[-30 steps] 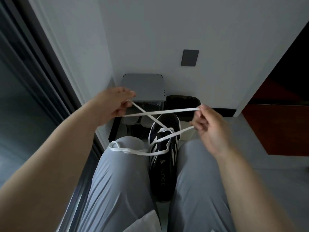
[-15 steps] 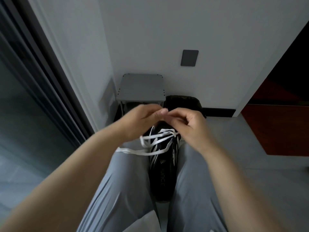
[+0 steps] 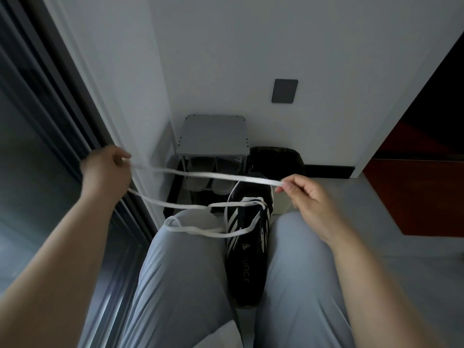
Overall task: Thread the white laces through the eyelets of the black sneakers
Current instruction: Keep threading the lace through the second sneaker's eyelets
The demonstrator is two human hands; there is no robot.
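Far left of frame: dark door frame (image 3: pixel 50 96), slanting from the top edge down toward lower centre.

Left of centre: left hand (image 3: pixel 105 172), raised, fingers curled round the white lace (image 3: pixel 213 175) and gripping it. Two strands out of that fist: the upper stretched nearly level across mid-frame to the other hand, the lower slanting down and rightward to the eyelets. A slack loop of the same lace draped on the left knee of the grey trousers (image 3: pixel 180 285).

Centre, below the strands: black sneaker (image 3: pixel 247 259) with white stripes, wedged between both thighs, heel toward the bottom edge, toe toward the top. Lace crossed only at the eyelets nearest the toe.

Upper centre, against the white wall: grey shoe rack (image 3: pixel 213 134), a pair of grey slippers (image 3: pixel 195 183) on its lower level. Black bin (image 3: pixel 276 159) just right of it. Dark wall plate (image 3: pixel 284 90) above.

Right of centre: right hand (image 3: pixel 308 197), thumb and forefinger pinching the lace end, remaining fingers loosely curled.

Far right: reddish-brown panel (image 3: pixel 414 197).
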